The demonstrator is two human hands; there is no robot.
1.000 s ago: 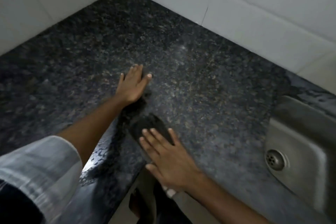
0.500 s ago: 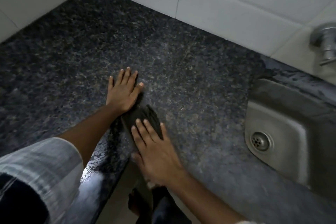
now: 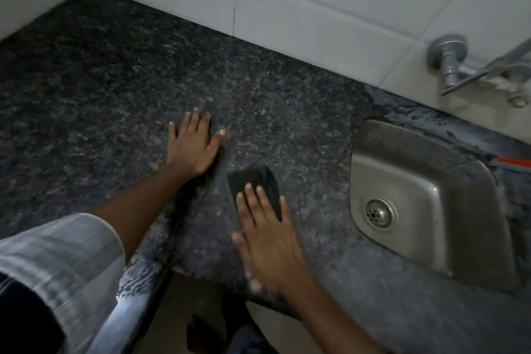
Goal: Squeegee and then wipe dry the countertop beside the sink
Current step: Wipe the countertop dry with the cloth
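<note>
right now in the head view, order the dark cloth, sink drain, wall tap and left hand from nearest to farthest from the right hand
1. dark cloth: under the fingertips of the right hand, touching.
2. left hand: flat on the countertop, up and to the left.
3. sink drain: to the right, in the sink bottom; roughly as far as the left hand, too close to call.
4. wall tap: far upper right, on the tiles.

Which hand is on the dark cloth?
The right hand, nearer the sink; its fingers press the dark cloth. The left hand lies flat on bare countertop.

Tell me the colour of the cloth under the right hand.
Black cloth, seen in the head view, pressed flat under the right hand.
</note>
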